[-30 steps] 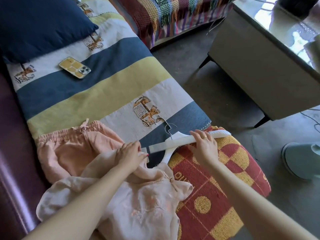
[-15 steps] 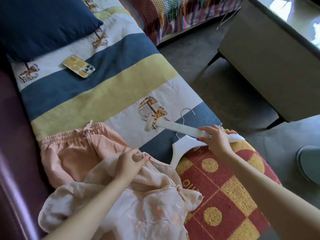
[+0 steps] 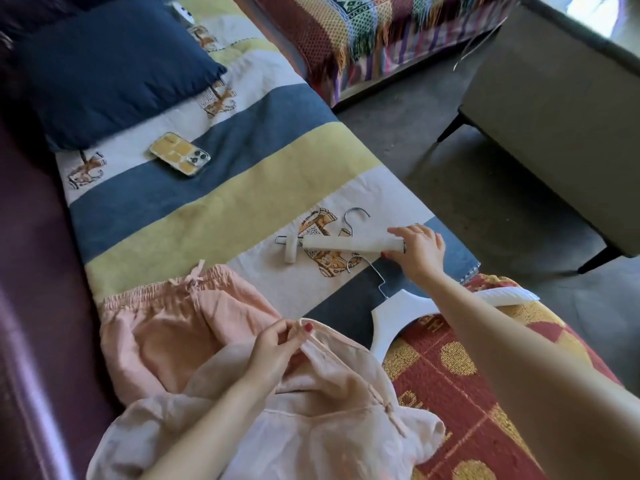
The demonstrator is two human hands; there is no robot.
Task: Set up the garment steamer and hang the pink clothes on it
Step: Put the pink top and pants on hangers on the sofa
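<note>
- Surface: a sofa (image 3: 31,271) with dark purple upholstery, covered by a striped throw (image 3: 214,206) in blue, yellow and white bands with embroidered motifs. A red-and-gold patterned cloth (image 3: 460,386) covers the near right end.
- Room: grey floor (image 3: 467,188); a low olive-grey cabinet (image 3: 561,109) on dark legs stands at right; a multicoloured fringed blanket (image 3: 363,32) lies at the far end.
- On the throw: a navy cushion (image 3: 110,67) and a phone (image 3: 180,158) in a yellow case, lying face down.
- Clip hanger (image 3: 343,244): lies on the white band, long axis running left to right, hook pointing away from the person. The right hand (image 3: 420,251) grips its right end, thumb under, fingers over.
- White hanger (image 3: 398,315): lies just nearer, hook toward the clip hanger; the right forearm covers its middle.
- Pink shorts (image 3: 166,327): flat, waistband toward the far end.
- Pink top (image 3: 311,431): nearest, crumpled; lower part cut off by the frame. The left hand (image 3: 277,348) pinches its neckline.
- The garment steamer cannot be made out.
</note>
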